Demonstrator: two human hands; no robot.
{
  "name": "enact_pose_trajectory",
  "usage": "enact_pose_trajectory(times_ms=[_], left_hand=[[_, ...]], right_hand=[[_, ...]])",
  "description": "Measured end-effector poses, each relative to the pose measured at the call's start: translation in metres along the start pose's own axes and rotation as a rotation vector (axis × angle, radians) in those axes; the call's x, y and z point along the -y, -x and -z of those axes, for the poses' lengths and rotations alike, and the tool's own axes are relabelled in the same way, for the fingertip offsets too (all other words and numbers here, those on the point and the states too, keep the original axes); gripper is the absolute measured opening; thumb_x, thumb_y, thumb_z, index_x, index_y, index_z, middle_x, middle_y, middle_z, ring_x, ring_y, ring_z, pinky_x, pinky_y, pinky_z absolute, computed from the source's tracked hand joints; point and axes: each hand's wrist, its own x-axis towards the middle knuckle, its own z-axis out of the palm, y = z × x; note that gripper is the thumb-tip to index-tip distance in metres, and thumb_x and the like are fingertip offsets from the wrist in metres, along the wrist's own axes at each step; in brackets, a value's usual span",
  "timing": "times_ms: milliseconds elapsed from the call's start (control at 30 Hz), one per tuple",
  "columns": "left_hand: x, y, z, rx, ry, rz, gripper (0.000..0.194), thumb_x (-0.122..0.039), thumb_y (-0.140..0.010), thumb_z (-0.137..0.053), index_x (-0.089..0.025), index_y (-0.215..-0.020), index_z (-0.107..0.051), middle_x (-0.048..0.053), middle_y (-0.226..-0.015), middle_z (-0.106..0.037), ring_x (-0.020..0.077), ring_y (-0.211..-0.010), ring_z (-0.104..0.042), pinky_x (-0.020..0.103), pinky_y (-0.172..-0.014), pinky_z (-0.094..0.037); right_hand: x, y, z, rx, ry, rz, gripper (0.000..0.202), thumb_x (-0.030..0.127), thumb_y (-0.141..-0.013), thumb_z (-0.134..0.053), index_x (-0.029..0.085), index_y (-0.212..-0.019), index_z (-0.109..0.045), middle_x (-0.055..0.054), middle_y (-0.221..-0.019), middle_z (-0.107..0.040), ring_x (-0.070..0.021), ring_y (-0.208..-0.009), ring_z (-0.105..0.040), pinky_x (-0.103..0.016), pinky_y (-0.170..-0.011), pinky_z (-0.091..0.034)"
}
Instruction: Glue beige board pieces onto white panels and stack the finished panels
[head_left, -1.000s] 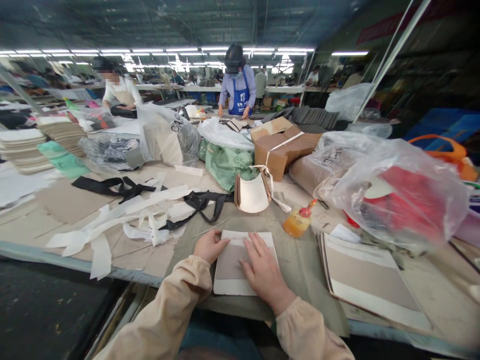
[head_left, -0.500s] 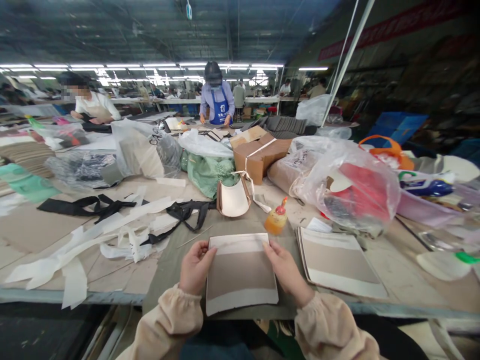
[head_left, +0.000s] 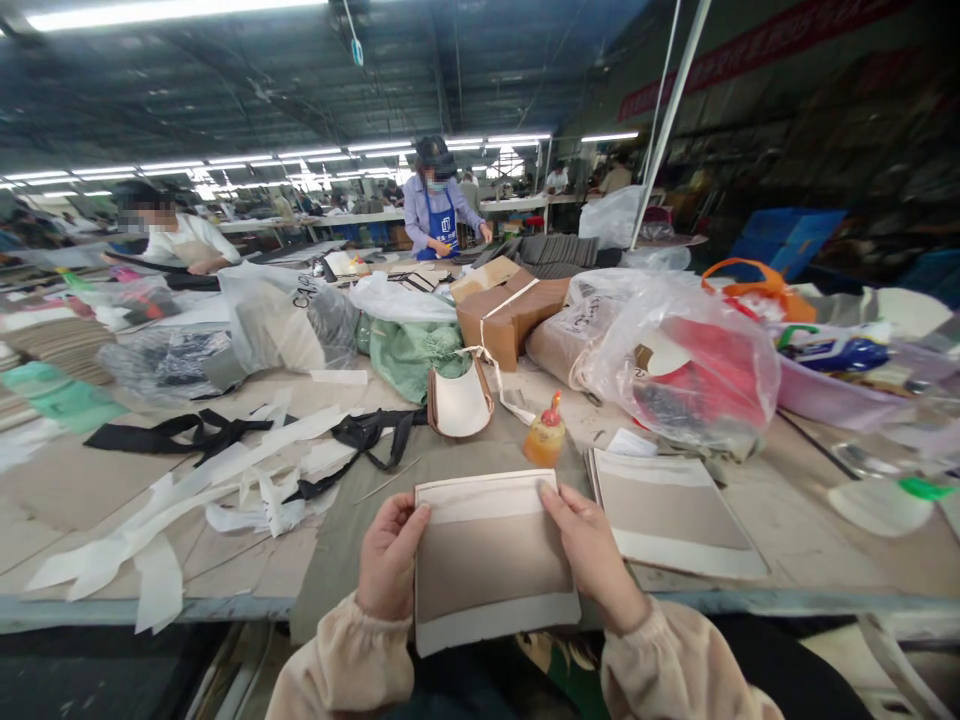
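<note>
Between both hands I hold a flat beige panel (head_left: 491,560) with white bands along its top and bottom, tilted over the front edge of the table. My left hand (head_left: 390,555) pinches its upper left edge, thumb on top. My right hand (head_left: 592,545) grips the upper right corner, thumb on the face and fingers behind. A stack of similar panels (head_left: 675,510) lies to the right. Behind the held panel stand a small bottle of amber liquid with a red tip (head_left: 545,432) and a tied bundle of curved white pieces (head_left: 460,402).
White strips (head_left: 157,510) and black straps (head_left: 375,435) lie loose at the left. Plastic bags (head_left: 697,360), a green sack (head_left: 412,350) and a bundle of brown pieces (head_left: 510,310) line the back. Co-workers (head_left: 439,205) stand across the table.
The held panel has come slightly nearer to me and tilted, its lower edge now past the table edge. My right hand has shifted right and down. The camera view has tilted slightly.
</note>
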Motion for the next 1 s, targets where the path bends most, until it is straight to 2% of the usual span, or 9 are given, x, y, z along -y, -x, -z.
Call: enact_pose_trajectory(times_ms=[133,267,333,400,500,567,600,733,1000], left_hand=[[0.001,0.001,0.000,0.058,-0.036,0.014,0.029,-0.038,-0.069,-0.069,-0.018,-0.083,-0.053,-0.003,-0.072,-0.059,0.0086,-0.059,-0.052,0.018,-0.053,-0.041],[-0.002,0.004,-0.001,0.131,-0.116,-0.016,0.028,-0.039,-0.076,-0.063,-0.017,-0.093,-0.057,0.001,-0.086,-0.063,0.0121,-0.073,-0.057,0.020,-0.062,-0.044],[-0.003,0.005,-0.002,0.178,-0.133,0.003,0.032,-0.040,-0.076,-0.063,-0.017,-0.099,-0.059,0.003,-0.090,-0.064,0.0157,-0.080,-0.059,0.022,-0.065,-0.046],[-0.002,0.005,-0.002,0.179,-0.124,0.055,0.036,-0.041,-0.075,-0.063,-0.015,-0.099,-0.061,0.005,-0.087,-0.066,0.0180,-0.079,-0.061,0.023,-0.062,-0.046],[0.002,0.004,-0.001,0.125,-0.074,0.125,0.038,-0.044,-0.074,-0.064,-0.013,-0.097,-0.063,0.005,-0.078,-0.067,0.0178,-0.068,-0.061,0.024,-0.056,-0.045],[0.004,0.005,0.000,0.115,-0.043,0.143,0.038,-0.042,-0.074,-0.065,-0.013,-0.097,-0.064,0.005,-0.075,-0.067,0.0172,-0.065,-0.061,0.024,-0.055,-0.045],[0.005,0.006,0.000,0.115,-0.027,0.151,0.037,-0.042,-0.073,-0.066,-0.013,-0.096,-0.064,0.004,-0.074,-0.067,0.0168,-0.064,-0.061,0.024,-0.055,-0.046],[0.006,0.010,-0.002,0.113,0.062,0.203,0.033,-0.039,-0.072,-0.068,-0.012,-0.092,-0.065,0.004,-0.068,-0.067,0.0158,-0.061,-0.061,0.024,-0.056,-0.046],[0.004,0.016,-0.009,0.082,0.159,0.328,0.037,-0.036,-0.065,-0.074,-0.013,-0.092,-0.063,0.002,-0.067,-0.066,0.0157,-0.057,-0.062,0.024,-0.052,-0.047]], right_hand=[[0.002,0.003,0.001,-0.053,0.124,0.026,0.039,0.054,-0.081,-0.051,0.017,-0.071,-0.060,-0.001,-0.069,-0.059,-0.0176,-0.069,-0.051,-0.026,-0.064,-0.038],[0.006,0.005,0.000,-0.091,0.281,0.086,0.039,0.053,-0.083,-0.047,0.017,-0.072,-0.058,0.001,-0.067,-0.056,-0.0164,-0.068,-0.049,-0.025,-0.063,-0.036],[0.009,0.007,-0.001,-0.099,0.330,0.096,0.040,0.053,-0.083,-0.047,0.017,-0.071,-0.058,0.001,-0.065,-0.055,-0.0162,-0.066,-0.049,-0.025,-0.061,-0.036],[0.011,0.008,-0.002,-0.088,0.342,0.097,0.040,0.053,-0.083,-0.047,0.017,-0.070,-0.059,0.000,-0.064,-0.056,-0.0167,-0.065,-0.049,-0.025,-0.061,-0.037],[0.013,0.008,-0.003,0.021,0.223,0.098,0.039,0.052,-0.083,-0.048,0.016,-0.089,-0.063,-0.004,-0.080,-0.063,-0.0203,-0.078,-0.055,-0.027,-0.070,-0.042],[0.013,0.007,-0.002,0.073,0.138,0.106,0.041,0.051,-0.083,-0.050,0.017,-0.102,-0.060,-0.005,-0.093,-0.064,-0.0215,-0.088,-0.055,-0.028,-0.077,-0.042],[0.013,0.007,-0.001,0.074,0.140,0.109,0.040,0.051,-0.082,-0.051,0.017,-0.101,-0.060,-0.005,-0.092,-0.064,-0.0209,-0.087,-0.055,-0.027,-0.077,-0.041],[0.012,0.008,0.002,0.001,0.311,0.139,0.037,0.050,-0.086,-0.047,0.017,-0.075,-0.059,0.001,-0.068,-0.055,-0.0146,-0.068,-0.049,-0.023,-0.063,-0.036],[0.006,0.008,0.003,-0.070,0.443,0.236,0.039,0.047,-0.087,-0.043,0.018,-0.062,-0.049,0.004,-0.057,-0.044,-0.0116,-0.057,-0.043,-0.023,-0.054,-0.030]])
